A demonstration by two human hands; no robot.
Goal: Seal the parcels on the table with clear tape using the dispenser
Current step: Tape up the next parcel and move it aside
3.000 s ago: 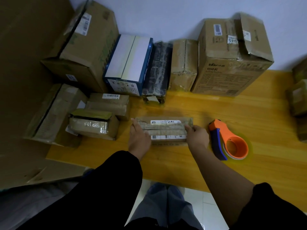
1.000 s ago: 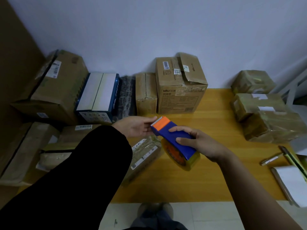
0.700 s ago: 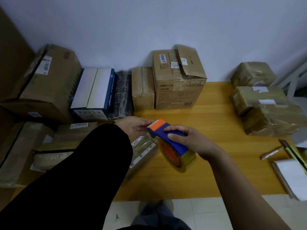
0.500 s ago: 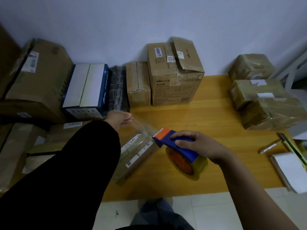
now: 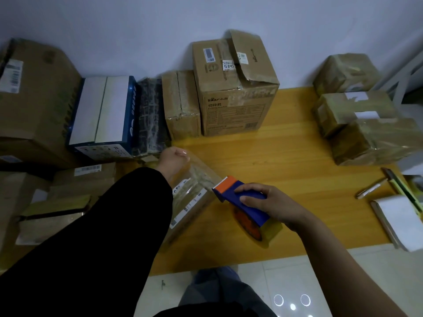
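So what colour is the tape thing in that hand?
The tape dispenser is blue with an orange front end, clearest in the head view.

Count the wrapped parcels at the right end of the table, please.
3. The back parcel is by the wall, the middle parcel with white labels is before it, and the front parcel is nearest. More may lie outside the frame.
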